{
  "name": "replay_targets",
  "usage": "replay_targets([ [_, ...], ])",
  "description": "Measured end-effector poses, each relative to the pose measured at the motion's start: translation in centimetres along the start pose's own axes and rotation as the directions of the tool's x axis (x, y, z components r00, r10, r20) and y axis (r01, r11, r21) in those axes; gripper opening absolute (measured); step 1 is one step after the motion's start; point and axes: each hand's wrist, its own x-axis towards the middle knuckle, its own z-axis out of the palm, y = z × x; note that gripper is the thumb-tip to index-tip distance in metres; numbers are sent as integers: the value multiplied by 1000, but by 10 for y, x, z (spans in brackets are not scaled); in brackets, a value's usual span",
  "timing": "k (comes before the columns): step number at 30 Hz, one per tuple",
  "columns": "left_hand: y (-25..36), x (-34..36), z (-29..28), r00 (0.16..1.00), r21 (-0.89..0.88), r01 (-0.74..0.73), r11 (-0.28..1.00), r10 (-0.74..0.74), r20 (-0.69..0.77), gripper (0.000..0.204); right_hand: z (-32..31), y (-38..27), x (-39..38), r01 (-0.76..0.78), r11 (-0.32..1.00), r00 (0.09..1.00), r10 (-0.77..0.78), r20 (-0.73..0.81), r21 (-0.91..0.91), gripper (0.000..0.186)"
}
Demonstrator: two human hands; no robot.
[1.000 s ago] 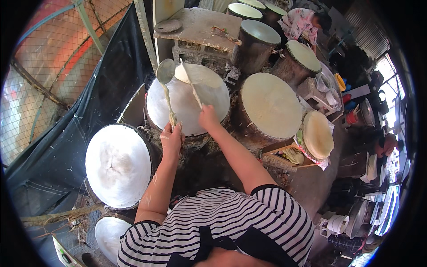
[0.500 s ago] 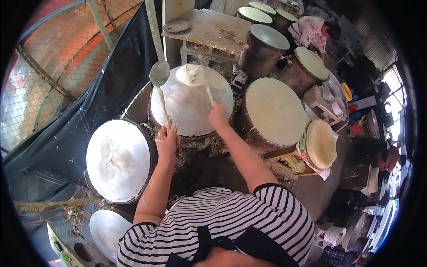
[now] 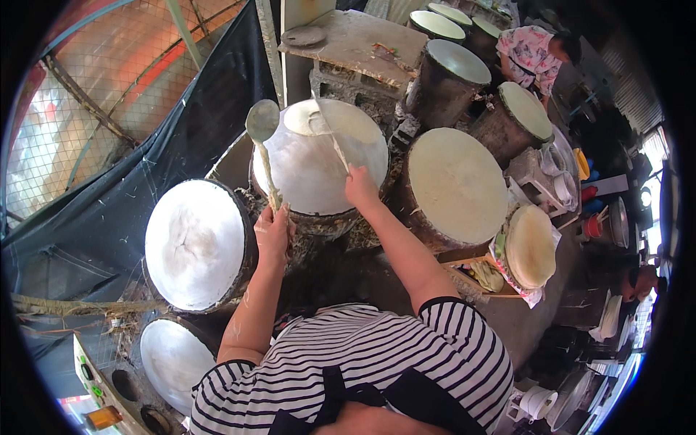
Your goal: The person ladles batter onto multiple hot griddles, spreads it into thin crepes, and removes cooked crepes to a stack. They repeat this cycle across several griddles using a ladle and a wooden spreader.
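Note:
My left hand (image 3: 273, 230) is closed round the batter-coated handle of a metal ladle (image 3: 262, 122), its round bowl raised by the left rim of a round griddle (image 3: 304, 185). My right hand (image 3: 360, 186) grips a long thin spreader (image 3: 333, 138), which slants up and away over the griddle's far half. Pale batter (image 3: 362, 127) lies in a smooth layer across that far part, with a curved ridge left of the blade. The near part of the griddle shows whitish metal. Where the blade's edge touches the batter is hard to make out.
A bare white griddle (image 3: 194, 245) stands at left, another (image 3: 174, 362) below it. On the right, a griddle (image 3: 458, 187) bears a pale sheet, near a stack of flatbreads (image 3: 531, 246). Behind is a board on blocks (image 3: 362, 43). A person in a floral shirt (image 3: 529, 54) is at far right.
My right hand has swung the spreader leftward and farther over the batter, whose heap at the far rim is now flatter. The ladle stays raised in my left hand. The whole view has shifted slightly.

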Motion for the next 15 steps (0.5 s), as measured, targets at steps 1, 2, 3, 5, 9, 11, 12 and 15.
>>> replay_targets([
  [1, 1, -2, 2, 1000, 12, 22, 1000, -21, -8, 17, 5, 4, -2, 49, 999, 999, -48, 24, -10, 22],
  [2, 2, -2, 5, 1000, -2, 22, 1000, -22, 0, 17, 16, 8, -4, 101, 995, 994, -100, 49, -20, 22],
  [3, 3, -3, 7, 1000, -17, 22, 1000, -22, 9, 17, 24, 14, -5, 152, 988, 986, -150, 75, -28, 23],
  [5, 5, -5, 4, 1000, -7, 21, 1000, -21, -8, 16, 31, 13, -13, 212, 975, 965, -220, 146, 67, 27],
  [9, 7, -4, -3, 999, 17, -3, 1000, 4, -43, 16, 11, 17, 5, 152, 988, 967, -150, 207, 5, 32],
  [11, 4, -8, -2, 999, 14, -27, 1000, 27, -45, 16, 1, 15, 29, 88, 996, 991, -84, 107, -35, 31],
  [12, 4, -11, 0, 998, 12, -12, 1000, 12, -61, 16, 0, 14, 37, 53, 997, 997, -50, 58, -48, 30],
  [15, 8, -16, 7, 996, 1, 12, 1000, -12, -89, 17, 8, 27, 48, 149, 985, 987, -142, 71, -93, 35],
])
